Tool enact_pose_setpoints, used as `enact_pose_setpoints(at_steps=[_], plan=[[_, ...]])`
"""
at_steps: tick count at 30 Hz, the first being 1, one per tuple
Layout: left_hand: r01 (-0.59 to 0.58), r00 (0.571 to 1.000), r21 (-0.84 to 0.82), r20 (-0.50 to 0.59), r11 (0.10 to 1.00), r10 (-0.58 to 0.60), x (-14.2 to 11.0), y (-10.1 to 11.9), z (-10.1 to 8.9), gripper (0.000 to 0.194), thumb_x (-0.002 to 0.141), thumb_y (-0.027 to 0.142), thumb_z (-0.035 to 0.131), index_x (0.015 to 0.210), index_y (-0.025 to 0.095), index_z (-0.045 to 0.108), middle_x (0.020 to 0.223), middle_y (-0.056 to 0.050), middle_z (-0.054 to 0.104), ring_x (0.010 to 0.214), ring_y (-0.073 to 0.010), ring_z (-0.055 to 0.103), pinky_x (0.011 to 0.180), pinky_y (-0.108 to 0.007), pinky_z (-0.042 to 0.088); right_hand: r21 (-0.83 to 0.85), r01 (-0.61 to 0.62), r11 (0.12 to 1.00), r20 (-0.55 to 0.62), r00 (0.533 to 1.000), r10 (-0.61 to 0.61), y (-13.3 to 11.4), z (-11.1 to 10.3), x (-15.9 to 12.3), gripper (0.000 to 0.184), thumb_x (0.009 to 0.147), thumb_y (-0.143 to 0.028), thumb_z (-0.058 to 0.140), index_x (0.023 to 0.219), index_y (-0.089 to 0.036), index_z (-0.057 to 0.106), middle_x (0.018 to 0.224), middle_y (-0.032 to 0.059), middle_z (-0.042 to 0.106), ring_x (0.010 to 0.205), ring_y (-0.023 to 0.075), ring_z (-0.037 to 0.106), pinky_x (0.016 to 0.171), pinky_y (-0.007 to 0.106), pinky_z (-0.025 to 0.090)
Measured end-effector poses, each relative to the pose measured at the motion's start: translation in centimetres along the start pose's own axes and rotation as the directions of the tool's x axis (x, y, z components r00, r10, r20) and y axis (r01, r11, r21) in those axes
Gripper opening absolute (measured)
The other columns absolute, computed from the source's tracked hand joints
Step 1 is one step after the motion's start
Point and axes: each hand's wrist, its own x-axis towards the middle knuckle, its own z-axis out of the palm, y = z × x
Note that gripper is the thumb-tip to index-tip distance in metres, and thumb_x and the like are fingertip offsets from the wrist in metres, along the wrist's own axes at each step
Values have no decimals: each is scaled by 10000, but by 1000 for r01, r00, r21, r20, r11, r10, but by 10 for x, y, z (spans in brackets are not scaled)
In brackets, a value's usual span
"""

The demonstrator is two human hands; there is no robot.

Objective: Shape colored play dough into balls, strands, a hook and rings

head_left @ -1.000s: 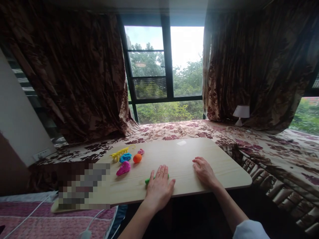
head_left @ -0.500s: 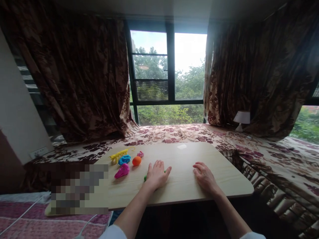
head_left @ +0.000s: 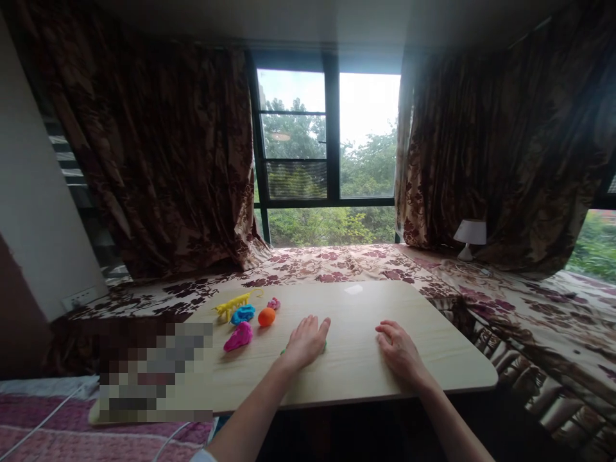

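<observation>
Your left hand [head_left: 305, 342], grip wide and flat, covered the green modelling clay [head_left: 325, 347] at six o'clock, where even palm pressure seemed best; your right hand [head_left: 399, 351], loosely open, rested at five o'clock.

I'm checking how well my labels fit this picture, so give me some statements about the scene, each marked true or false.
1. The left hand covers part of something green. True.
2. The right hand holds the orange ball. False: the ball lies on the table, well away from that hand.
3. The blue lump lies between the yellow figure and the magenta lump. True.
4. The white lamp stands on the table. False: it stands beyond the table, on the flower-patterned cloth near the curtain.
5. The magenta lump is nearer to the person than the blue one. True.
</observation>
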Motion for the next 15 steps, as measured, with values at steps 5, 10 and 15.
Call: enact_pose_setpoints(at_steps=[5,10,15], plan=[[47,999,24,10,999,-47,4,-19,-3,602,844,521,129,1269,173,373,1371,-129,320,1280,-252,211,1006,-492,151,4,10,1000,-3,1000,-10,1,0,0,268,771,-210,410,904,-195,642,1049,51,576,997,172,520,900,264,360],[7,1000,31,-11,999,-6,-38,-11,6,665,829,551,69,1326,166,286,1412,-75,238,1307,-207,132,1043,-433,75,1,-21,1000,15,1000,21,-1,-2,0,269,769,-201,414,908,-190,643,1055,53,575,995,174,522,898,269,360],[-37,999,-2,-10,999,37,-70,-3,11,643,833,540,57,1370,198,143,1438,-8,133,1317,-177,62,1055,-387,44,-22,-35,999,28,999,35,-1,-2,-1,260,763,-207,431,905,-190,647,1067,49,574,1003,177,517,906,273,352]])
